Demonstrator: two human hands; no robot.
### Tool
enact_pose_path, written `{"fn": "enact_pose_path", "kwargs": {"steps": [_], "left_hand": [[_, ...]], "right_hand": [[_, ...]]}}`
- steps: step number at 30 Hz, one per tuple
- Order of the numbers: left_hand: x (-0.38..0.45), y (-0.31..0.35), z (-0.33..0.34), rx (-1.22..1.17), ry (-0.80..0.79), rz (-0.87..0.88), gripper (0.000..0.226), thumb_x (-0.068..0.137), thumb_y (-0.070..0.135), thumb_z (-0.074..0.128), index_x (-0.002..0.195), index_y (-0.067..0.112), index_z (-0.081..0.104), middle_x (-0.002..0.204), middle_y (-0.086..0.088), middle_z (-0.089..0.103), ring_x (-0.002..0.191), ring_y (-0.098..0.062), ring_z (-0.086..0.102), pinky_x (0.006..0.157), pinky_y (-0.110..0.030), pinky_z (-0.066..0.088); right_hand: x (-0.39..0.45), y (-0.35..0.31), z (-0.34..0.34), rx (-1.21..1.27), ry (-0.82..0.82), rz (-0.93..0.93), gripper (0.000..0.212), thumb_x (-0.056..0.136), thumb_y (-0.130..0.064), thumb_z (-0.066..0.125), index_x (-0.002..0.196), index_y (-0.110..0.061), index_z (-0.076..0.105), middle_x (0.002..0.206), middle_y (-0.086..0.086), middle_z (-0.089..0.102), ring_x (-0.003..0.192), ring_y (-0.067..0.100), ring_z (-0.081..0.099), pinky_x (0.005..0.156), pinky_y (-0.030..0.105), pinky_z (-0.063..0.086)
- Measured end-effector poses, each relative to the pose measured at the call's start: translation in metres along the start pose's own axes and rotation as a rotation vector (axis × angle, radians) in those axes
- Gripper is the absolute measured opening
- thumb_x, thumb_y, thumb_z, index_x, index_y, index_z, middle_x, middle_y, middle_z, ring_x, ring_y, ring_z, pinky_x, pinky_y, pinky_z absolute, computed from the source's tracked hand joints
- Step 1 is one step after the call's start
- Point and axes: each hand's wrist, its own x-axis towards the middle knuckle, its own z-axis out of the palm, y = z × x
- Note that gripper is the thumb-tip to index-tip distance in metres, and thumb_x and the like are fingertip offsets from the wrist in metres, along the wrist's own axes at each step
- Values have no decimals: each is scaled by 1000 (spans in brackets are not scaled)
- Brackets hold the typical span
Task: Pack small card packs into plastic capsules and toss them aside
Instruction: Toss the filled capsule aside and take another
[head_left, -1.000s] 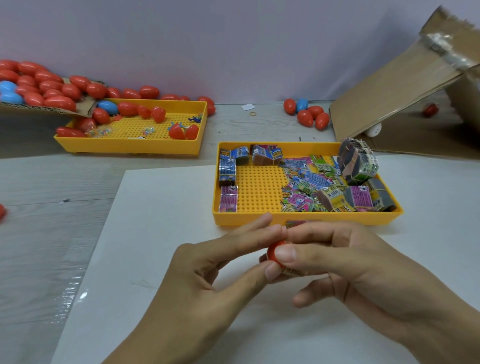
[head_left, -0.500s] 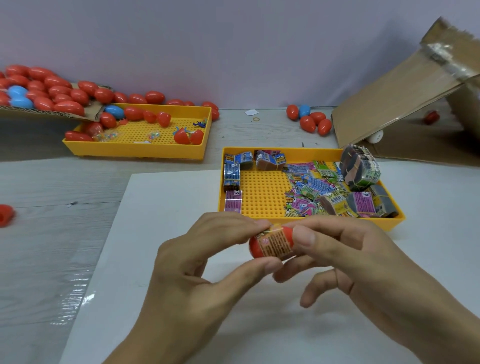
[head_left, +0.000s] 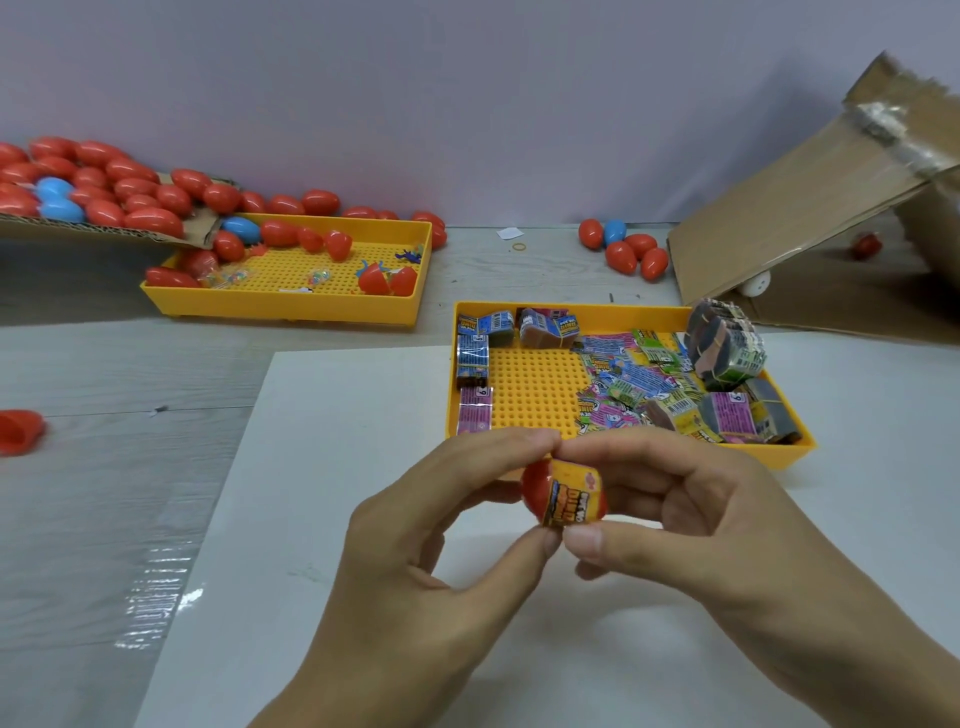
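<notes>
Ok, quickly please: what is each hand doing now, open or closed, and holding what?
Left hand: closed, pinching the red capsule half.
Right hand: closed, pinching the orange card pack at the capsule.

This looks like a small hand-packing workstation rather than a home room. A grey wood-grain tabletop against a bare wall carries yellow perforated trays, one heaped with tiny card packs. Red and blue plastic capsules spill in bulk off cardboard flaps.
</notes>
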Motion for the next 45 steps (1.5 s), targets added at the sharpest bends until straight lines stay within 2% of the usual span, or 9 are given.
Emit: {"fn": "enact_pose_path", "kwargs": {"steps": [3, 6, 10, 16, 19, 22, 27, 37, 45], "left_hand": [[-1, 2, 1, -82, 57, -72, 30, 80, 24, 77, 109, 20, 74, 104, -1, 74, 96, -27, 71, 79, -35, 59], [-1, 8, 1, -125, 99, -163, 27, 80, 47, 76, 91, 23, 78, 84, -3, 75, 74, -22, 71, 69, -26, 57], [-1, 11, 2, -112, 123, -219, 33, 78, 58, 70, 82, 26, 77, 73, 7, 74, 65, -9, 69, 62, -14, 52], [-1, 11, 3, -101, 137, -256, 15, 75, 44, 72, 81, 30, 77, 68, 9, 72, 60, -3, 67, 59, -11, 51], [0, 8, 2, -184, 185, -316, 22, 76, 42, 69, 90, 28, 79, 74, 1, 74, 61, -12, 69, 61, -17, 54], [2, 3, -2, -201, 203, -375, 23, 80, 49, 67, 90, 33, 80, 83, -1, 77, 70, -20, 74, 69, -24, 59], [4, -5, -5, -236, 231, -428, 28, 82, 49, 64, 88, 28, 81, 82, -5, 77, 72, -25, 75, 71, -27, 60], [3, -8, 3, -238, 223, -457, 16, 79, 31, 75, 74, 18, 81, 71, -13, 74, 63, -30, 73, 57, -27, 59], [6, -17, 9, -186, 178, -603, 26, 82, 8, 66, 59, 12, 78, 64, -15, 72, 58, -27, 72, 44, -25, 56]], "right_hand": [[0, -6, 2, -10, -3, 39, 23, 74, -32, 79, 92, -17, 79, 84, 12, 76, 75, 24, 73, 58, 26, 56], [-1, -8, 5, -5, -38, 120, 46, 74, -56, 65, 82, -13, 79, 74, 15, 74, 63, 25, 72, 49, 23, 51], [0, -4, 9, 6, -66, 157, 52, 74, -63, 60, 77, -15, 79, 69, 16, 73, 56, 24, 70, 44, 23, 48], [0, -3, 9, -6, -71, 144, 47, 76, -59, 62, 79, -15, 79, 70, 15, 73, 58, 22, 69, 44, 23, 48], [0, 1, 7, -33, -28, 36, 22, 79, -34, 76, 95, -19, 79, 82, 12, 75, 70, 21, 71, 50, 25, 52], [-1, 7, 6, -158, 68, -100, 37, 71, -18, 80, 105, -32, 76, 95, 2, 76, 85, 16, 71, 60, 29, 58], [0, 9, 9, -291, 176, -268, 42, 71, -20, 80, 106, -43, 73, 101, -10, 74, 96, 13, 69, 68, 24, 58], [6, -16, -7, -214, 203, -301, 41, 65, -36, 82, 105, -35, 76, 95, 3, 75, 80, 12, 70, 62, 22, 55], [27, -122, -120, -789, 696, -582, 27, 78, -35, 78, 105, -36, 72, 96, -14, 75, 91, 4, 70, 77, 20, 55]]}}
